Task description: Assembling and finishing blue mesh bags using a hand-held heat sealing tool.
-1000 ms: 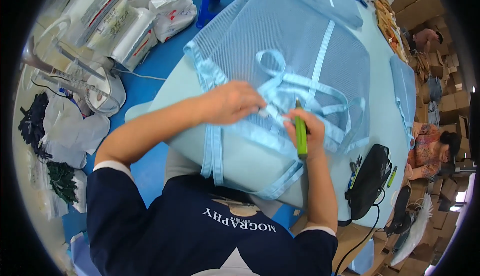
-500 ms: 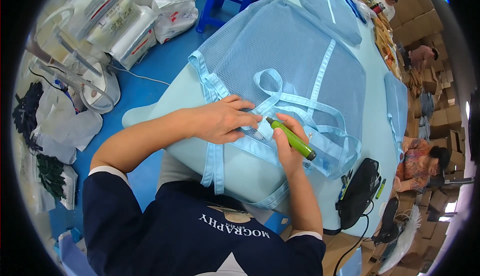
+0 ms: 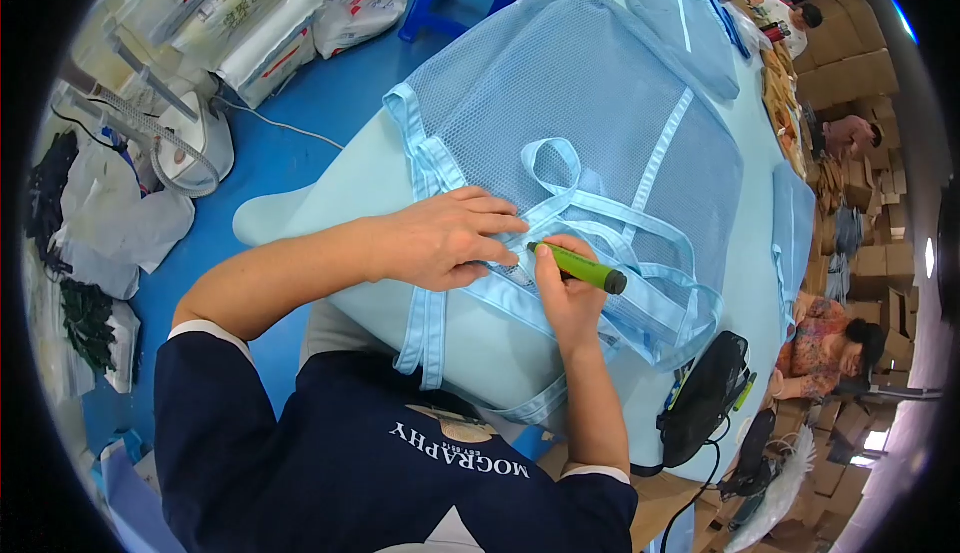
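Head view: green marker [image 3: 590,271] pinched in right hand [image 3: 572,305], tip just beside left hand [image 3: 448,238]; left fingers spread over strapped blue mesh fabric [image 3: 560,73], laid on pale-blue worktop [image 3: 325,215]; best hold fabric flat, pressure light, fingertips clear of tip.

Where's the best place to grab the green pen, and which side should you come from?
Hold the green pen around its barrel, probably best from the person's own side, where the right hand comes in. The barrel is long and straight, and its tip points left toward the left hand, so that end looks crowded.
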`<state>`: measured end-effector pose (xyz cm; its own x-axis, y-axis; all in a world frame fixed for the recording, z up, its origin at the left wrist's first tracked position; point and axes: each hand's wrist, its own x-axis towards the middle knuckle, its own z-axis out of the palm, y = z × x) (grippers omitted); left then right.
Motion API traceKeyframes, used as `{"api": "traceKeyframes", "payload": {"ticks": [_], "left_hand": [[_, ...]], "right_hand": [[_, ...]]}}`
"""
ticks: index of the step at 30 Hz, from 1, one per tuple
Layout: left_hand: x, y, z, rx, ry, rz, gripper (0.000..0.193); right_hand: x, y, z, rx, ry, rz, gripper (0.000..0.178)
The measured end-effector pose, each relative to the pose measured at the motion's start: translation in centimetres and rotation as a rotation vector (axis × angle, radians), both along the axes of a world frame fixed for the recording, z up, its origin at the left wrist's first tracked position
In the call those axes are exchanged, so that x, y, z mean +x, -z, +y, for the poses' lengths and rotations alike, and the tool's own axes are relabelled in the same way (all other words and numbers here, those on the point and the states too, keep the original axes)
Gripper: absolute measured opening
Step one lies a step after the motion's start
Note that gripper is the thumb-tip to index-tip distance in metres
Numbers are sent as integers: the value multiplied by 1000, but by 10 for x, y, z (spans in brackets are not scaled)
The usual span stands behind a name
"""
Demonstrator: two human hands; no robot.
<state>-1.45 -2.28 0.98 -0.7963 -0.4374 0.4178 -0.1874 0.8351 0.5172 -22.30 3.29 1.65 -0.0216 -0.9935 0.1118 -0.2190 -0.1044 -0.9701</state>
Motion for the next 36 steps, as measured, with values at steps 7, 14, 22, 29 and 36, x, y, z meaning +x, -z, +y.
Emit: {"api": "traceKeyframes", "payload": {"ticks": [7, 14, 22, 29, 36], "left_hand": [[-1, 1, 1, 20, -6, 22, 30], [0, 1, -1, 26, -6, 24, 31], [-4, -8, -2, -38, 52, 74, 30], [-3, -17, 6, -83, 18, 36, 27], [-8, -18, 2, -80, 7, 34, 25]], "right_hand": [[0, 1, -4, 19, -19, 83, 14], [1, 0, -8, 50, -27, 27, 14], [-4, 11, -6, -59, -16, 128, 13], [-5, 6, -4, 17, -26, 111, 15], [-2, 6, -8, -74, 60, 305, 17]]}}
